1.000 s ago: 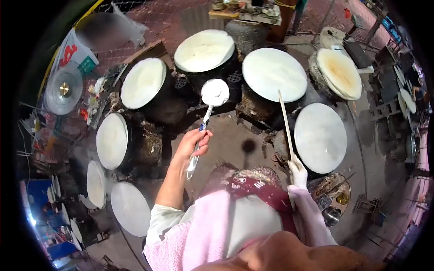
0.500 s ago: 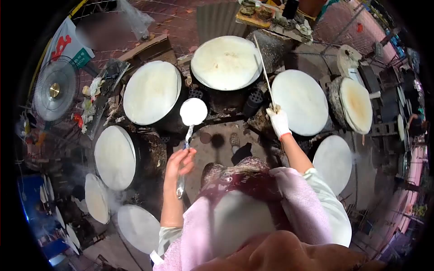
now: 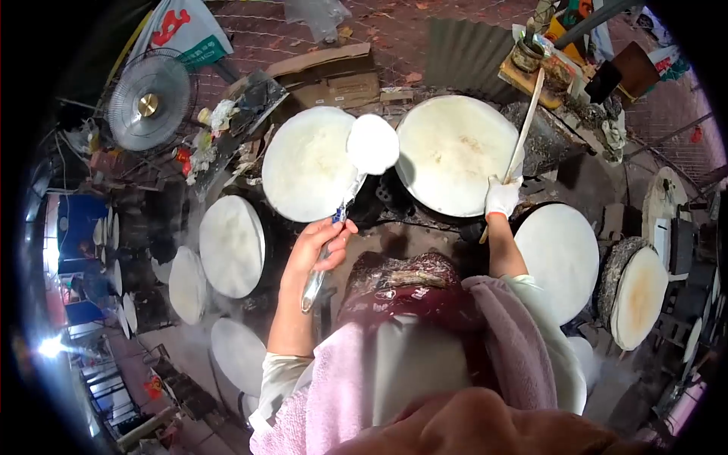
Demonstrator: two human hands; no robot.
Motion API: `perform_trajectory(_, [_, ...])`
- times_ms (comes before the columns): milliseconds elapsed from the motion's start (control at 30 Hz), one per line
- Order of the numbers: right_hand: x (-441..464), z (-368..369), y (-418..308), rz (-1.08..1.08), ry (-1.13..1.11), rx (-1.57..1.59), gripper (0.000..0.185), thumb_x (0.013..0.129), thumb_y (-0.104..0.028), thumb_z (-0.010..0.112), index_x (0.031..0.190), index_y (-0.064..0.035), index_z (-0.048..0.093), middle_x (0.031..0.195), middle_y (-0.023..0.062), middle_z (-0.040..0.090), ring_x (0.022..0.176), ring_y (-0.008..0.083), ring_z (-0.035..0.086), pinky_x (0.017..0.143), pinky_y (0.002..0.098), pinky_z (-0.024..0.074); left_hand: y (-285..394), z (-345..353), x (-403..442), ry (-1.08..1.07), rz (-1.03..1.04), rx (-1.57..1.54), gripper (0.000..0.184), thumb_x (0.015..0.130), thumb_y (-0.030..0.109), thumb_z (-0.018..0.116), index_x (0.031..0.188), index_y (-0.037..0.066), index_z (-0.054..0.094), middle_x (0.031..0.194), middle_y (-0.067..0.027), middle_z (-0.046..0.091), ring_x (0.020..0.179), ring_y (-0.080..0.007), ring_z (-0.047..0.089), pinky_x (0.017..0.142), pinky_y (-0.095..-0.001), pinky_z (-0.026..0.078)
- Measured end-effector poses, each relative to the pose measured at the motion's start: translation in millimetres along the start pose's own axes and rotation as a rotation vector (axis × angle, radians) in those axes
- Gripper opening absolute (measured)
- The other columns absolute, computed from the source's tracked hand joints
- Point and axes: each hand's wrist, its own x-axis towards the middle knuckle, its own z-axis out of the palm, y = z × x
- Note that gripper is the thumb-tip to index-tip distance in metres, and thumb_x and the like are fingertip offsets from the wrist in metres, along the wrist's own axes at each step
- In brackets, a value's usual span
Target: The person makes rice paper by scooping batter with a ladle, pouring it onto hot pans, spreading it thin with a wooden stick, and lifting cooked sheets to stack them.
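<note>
Left hand [image 3: 318, 249], I see, grips a shiny ladle [image 3: 373, 145] (round, white-coated); gloved right hand [image 3: 502, 198] clasps a thin, straight stick [image 3: 526, 127].

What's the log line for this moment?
left hand: holding ladle | right hand: gloved, holding stick | ladle: white-coated | stick: overlaps one disc in view

Open middle, crowded flanks

Free room lies over the large round cream-white disc [image 3: 455, 152], between the white-coated round-bowled metal ladle [image 3: 372, 144] and the long pale wooden stick [image 3: 527, 117] crossing its right edge. The ladle's bowl overlaps the neighbouring round off-white disc [image 3: 303, 167]. Another smooth round white disc [image 3: 560, 262] crowds the bare right forearm [image 3: 506, 246].
</note>
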Motion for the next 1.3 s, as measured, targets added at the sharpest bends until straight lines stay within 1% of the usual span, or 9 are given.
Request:
perform_trajectory(133, [-2.8, 7.8, -6.6, -0.135, 0.056, 0.199, 0.046, 0.078, -0.015, 0.070, 0.119, 0.0008, 0.056, 0.112, 0.0197, 0.063, 0.102, 0.0329, 0.061, 0.091, 0.0365, 0.0454, 0.2, -20.8, 39.7, -0.030, -0.097, -0.288, 0.028, 0.100, 0.012, 0.038, 0.108, -0.010, 0.053, 0.066, 0.0013, 0.044, 0.033, -0.0033, 0.036, 0.035, -0.0206, 0.028])
perform_trajectory(200, [3.5, 27.9, -4.5, -0.273, 0.139, 0.325, 0.039, 0.082, -0.004, 0.066, 0.119, 0.0021, 0.054, 0.105, 0.0110, 0.064, 0.095, 0.0214, 0.061, 0.087, 0.0309, 0.0466, 2.7, -37.3, 59.0, -0.136, -0.110, -0.356, 0.028, 0.100, 0.013, 0.038, 0.109, -0.011, 0.052, 0.066, 0.0009, 0.044, 0.034, -0.0038, 0.037, 0.035, -0.0203, 0.029])
perform_trajectory(467, [-51.3, -42.1, -102.6, -0.215, -0.009, 0.831, 0.028, 0.079, 0.004, 0.068, 0.105, -0.0012, 0.059, 0.089, 0.0030, 0.062, 0.078, 0.0102, 0.058, 0.072, 0.0249, 0.0494, 67.7, -55.9, 117.6, -0.202, -0.036, 0.239, 0.031, 0.098, 0.020, 0.047, 0.107, -0.007, 0.059, 0.066, 0.0002, 0.043, 0.038, -0.0070, 0.032, 0.034, -0.0209, 0.023])
perform_trajectory(533, [-58.4, -92.8, -122.1, 0.006, -0.036, 0.639, 0.033, 0.072, -0.005, 0.076, 0.101, -0.0034, 0.060, 0.077, -0.0006, 0.060, 0.050, 0.0066, 0.046, 0.039, 0.0219, 0.0353, 77.4, -67.6, 137.0, -0.264, -0.072, 0.242, 0.034, 0.098, 0.020, 0.045, 0.112, -0.008, 0.059, 0.064, 0.0008, 0.044, 0.036, -0.0079, 0.033, 0.034, -0.0214, 0.024])
perform_trajectory(733, [-17.7, -286.2, -46.7, -0.198, 0.079, 0.349, 0.035, 0.070, -0.008, 0.078, 0.101, -0.0005, 0.064, 0.079, 0.0016, 0.062, 0.068, 0.0101, 0.057, 0.062, 0.0251, 0.0470, 82.4, -38.8, 171.7, -0.272, -0.095, 0.131, 0.035, 0.096, 0.024, 0.049, 0.106, -0.008, 0.058, 0.063, 0.0056, 0.044, 0.034, -0.0013, 0.029, 0.034, -0.0180, 0.021])
perform_trajectory(800, [-13.8, -374.7, -35.0, -0.029, 0.195, -0.006, 0.033, 0.070, -0.007, 0.077, 0.100, 0.0015, 0.065, 0.085, 0.0023, 0.064, 0.074, 0.0112, 0.058, 0.067, 0.0276, 0.0482, 72.9, -29.6, 184.8, -0.367, -0.130, 0.055, 0.033, 0.097, 0.023, 0.049, 0.105, -0.007, 0.059, 0.065, 0.0048, 0.047, 0.035, 0.0002, 0.029, 0.035, -0.0170, 0.019])
perform_trajectory(933, [32.1, -555.6, 6.2, -0.330, 0.384, -0.398, 0.038, 0.071, -0.006, 0.074, 0.107, -0.0022, 0.062, 0.088, 0.0027, 0.067, 0.080, 0.0126, 0.059, 0.073, 0.0305, 0.0478, 34.7, 7.1, 199.5, -0.470, -0.238, -0.201, 0.031, 0.098, 0.018, 0.045, 0.107, -0.010, 0.055, 0.078, -0.0030, 0.060, 0.035, 0.0009, 0.031, 0.034, -0.0166, 0.018])
perform_trajectory(1067, [24.3, -603.6, -34.7, -0.403, 0.511, -0.988, 0.038, 0.080, -0.011, 0.063, 0.118, -0.0093, 0.056, 0.102, 0.0139, 0.065, 0.094, 0.0342, 0.063, 0.081, 0.0377, 0.0486, 6.3, 55.7, 193.4, -0.276, -0.167, -0.193, 0.033, 0.100, 0.017, 0.041, 0.112, -0.012, 0.050, 0.071, -0.0010, 0.051, 0.036, -0.0001, 0.034, 0.034, -0.0165, 0.021])
perform_trajectory(1300, [118.8, -565.8, 145.8, -0.250, 0.456, -1.238, 0.038, 0.086, -0.012, 0.049, 0.122, -0.0232, 0.054, 0.106, 0.0102, 0.063, 0.088, 0.0319, 0.065, 0.072, 0.0452, 0.0525, -19.1, 109.1, 190.3, -0.313, -0.162, -0.255, 0.033, 0.101, 0.014, 0.039, 0.113, -0.015, 0.047, 0.068, -0.0011, 0.046, 0.036, -0.0019, 0.036, 0.033, -0.0166, 0.024])
